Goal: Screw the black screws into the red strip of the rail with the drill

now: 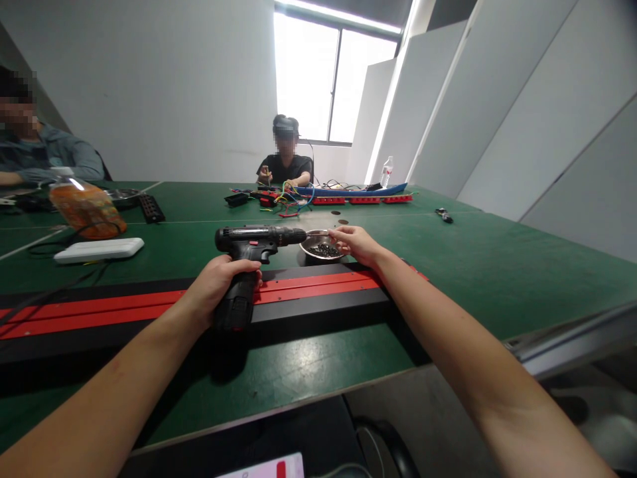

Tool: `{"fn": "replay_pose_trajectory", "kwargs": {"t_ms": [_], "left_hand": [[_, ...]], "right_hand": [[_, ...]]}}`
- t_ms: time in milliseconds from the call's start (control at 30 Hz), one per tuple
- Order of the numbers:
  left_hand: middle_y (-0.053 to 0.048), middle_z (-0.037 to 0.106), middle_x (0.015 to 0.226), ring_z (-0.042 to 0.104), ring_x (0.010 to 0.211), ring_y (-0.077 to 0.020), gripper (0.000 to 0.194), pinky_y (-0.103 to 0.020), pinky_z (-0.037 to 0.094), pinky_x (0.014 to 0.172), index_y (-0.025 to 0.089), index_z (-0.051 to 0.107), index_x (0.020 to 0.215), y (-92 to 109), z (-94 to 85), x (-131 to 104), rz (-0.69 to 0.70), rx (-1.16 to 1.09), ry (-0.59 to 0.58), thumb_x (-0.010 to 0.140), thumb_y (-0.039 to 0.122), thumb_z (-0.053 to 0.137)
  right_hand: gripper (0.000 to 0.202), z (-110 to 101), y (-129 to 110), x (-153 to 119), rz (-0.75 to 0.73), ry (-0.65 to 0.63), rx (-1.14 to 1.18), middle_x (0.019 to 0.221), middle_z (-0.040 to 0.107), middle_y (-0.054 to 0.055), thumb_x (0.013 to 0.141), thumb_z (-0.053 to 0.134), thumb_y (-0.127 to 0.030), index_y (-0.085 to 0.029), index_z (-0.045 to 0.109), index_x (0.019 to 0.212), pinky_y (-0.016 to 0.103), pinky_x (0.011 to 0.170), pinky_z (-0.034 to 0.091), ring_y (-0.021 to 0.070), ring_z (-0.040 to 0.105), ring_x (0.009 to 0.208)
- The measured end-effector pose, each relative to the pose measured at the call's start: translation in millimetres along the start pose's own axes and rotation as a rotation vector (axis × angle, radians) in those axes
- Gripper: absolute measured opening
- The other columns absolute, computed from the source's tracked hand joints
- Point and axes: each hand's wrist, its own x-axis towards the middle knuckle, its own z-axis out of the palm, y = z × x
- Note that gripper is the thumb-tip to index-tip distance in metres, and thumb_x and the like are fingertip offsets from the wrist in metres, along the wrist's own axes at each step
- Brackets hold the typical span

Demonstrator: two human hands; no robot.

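Note:
My left hand [219, 285] is wrapped round the grip of a black cordless drill [249, 242], whose chuck and bit point right. At the tip of the bit, the fingers of my right hand [354, 240] are pinched together; what they pinch there is too small to make out. Just under the bit is a metal bowl [304, 250] holding many small dark screws [323, 251]. Below both hands lies a long black housing with a red strip [308, 287] along its top, running across the green table [497, 265].
On the left stand a large bottle of orange liquid [87, 206], a white power strip [99, 249] and a black power strip [150, 208]. Across the table, a person [286, 162] sits behind wires and a blue housing [358, 191]. Another person [50, 156] is at far left.

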Motion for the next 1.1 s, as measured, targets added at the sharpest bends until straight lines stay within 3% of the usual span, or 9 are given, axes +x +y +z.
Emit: {"fn": "replay_pose_trajectory", "kwargs": {"t_ms": [1100], "left_hand": [[-0.009,0.069,0.072,0.066,0.057,-0.0187,0.029,-0.025,0.053,0.049,0.008,0.063,0.084,-2.6,-1.6,4.1,0.018,0.023,0.009,0.067,0.027,0.077]], "right_hand": [[0.033,-5.2,5.3,3.9,0.016,-0.029,0.042,0.069,0.061,0.004,0.074,0.081,-0.041,-0.013,0.065,0.078,0.019,0.043,0.03,0.0087,0.05,0.055]]}}
